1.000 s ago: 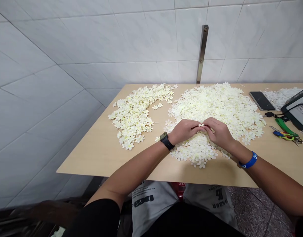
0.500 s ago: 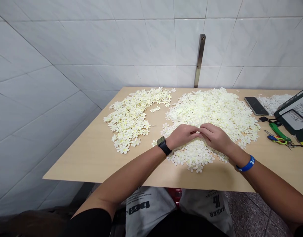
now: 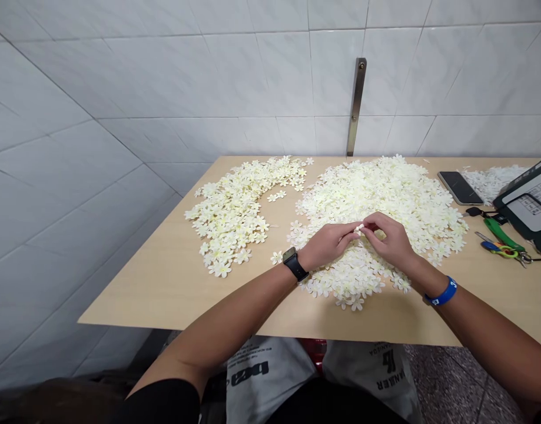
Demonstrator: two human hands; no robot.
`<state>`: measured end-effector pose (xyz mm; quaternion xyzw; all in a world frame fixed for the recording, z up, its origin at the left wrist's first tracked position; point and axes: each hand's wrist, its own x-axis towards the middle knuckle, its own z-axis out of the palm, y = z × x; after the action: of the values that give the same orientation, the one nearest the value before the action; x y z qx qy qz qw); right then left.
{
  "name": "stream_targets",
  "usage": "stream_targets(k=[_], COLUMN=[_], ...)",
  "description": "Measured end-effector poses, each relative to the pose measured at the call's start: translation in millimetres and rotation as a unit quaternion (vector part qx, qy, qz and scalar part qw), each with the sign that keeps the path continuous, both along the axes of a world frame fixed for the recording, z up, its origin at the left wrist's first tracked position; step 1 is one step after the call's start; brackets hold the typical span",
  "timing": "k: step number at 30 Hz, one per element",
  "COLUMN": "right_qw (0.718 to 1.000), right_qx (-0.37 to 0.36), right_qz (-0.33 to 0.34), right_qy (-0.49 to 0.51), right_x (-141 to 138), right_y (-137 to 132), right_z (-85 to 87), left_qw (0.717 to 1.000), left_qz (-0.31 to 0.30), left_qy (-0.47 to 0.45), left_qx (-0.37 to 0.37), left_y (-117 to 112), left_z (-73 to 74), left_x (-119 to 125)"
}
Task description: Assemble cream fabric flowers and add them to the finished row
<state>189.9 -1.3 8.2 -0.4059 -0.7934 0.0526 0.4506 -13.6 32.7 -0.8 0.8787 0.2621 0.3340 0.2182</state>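
Note:
Over the large heap of white artificial flowers (image 3: 380,191), my two hands meet fingertip to fingertip. A small white flower (image 3: 359,229), mostly covered by the fingers, is pinched between them. My left hand (image 3: 327,244) is closed on its left side, thumb against the fingers. From the right, my right hand (image 3: 391,240) grips the same flower between thumb and forefinger. Loose blossoms lie beneath both hands. To the left, a second, curved pile of yellow-centred flowers (image 3: 237,212) lies apart from the heap.
A phone (image 3: 461,188) lies right of the heap, before a pile of small white pieces (image 3: 495,181). Beside it are a dark green box (image 3: 533,203), a green-handled tool (image 3: 503,234) and small scissors (image 3: 500,249). The tabletop (image 3: 155,288) ends before a tiled wall.
My right hand has shifted slightly right and its finger and thumb have opened out a little, so the white flower between the fingertips shows more. My left hand has barely moved.

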Motion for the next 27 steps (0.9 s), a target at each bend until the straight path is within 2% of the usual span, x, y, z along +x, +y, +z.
stream_targets(k=[3, 5, 9, 14, 17, 23, 27], right_qw=[1.000, 1.000, 1.000, 1.000, 0.999, 0.997, 0.998], right_qx=[0.004, 0.001, 0.000, 0.013, 0.022, 0.018, 0.034], right_qz=[0.004, 0.005, -0.003, -0.014, -0.018, 0.023, 0.016], right_qy=[-0.023, -0.030, -0.027, -0.017, -0.029, -0.071, -0.052], right_x=[-0.9, -1.9, -3.0, -3.1, -1.8, -1.5, -3.9], right_y=[-0.4, -0.9, -1.9, -2.3, -1.9, -3.8, -4.3], right_z=[-1.1, -1.6, -1.2, -0.9, -0.8, -3.4, -3.7], left_qw=[0.999, 0.999, 1.000, 0.999, 0.999, 0.997, 0.999], left_qz=[0.023, 0.018, -0.007, 0.019, -0.009, 0.016, 0.000], left_qy=[0.035, 0.051, 0.028, 0.035, 0.039, 0.066, 0.032], left_qx=[-0.008, 0.002, 0.005, -0.002, -0.007, -0.027, -0.016], left_y=[-1.7, -3.4, -6.5, -8.0, -7.5, -4.8, -5.9], left_z=[3.1, 4.7, 5.6, 5.5, 6.7, 6.2, 3.6], left_x=[-0.5, -0.5, 0.4, 0.9, 0.6, -0.9, -0.9])
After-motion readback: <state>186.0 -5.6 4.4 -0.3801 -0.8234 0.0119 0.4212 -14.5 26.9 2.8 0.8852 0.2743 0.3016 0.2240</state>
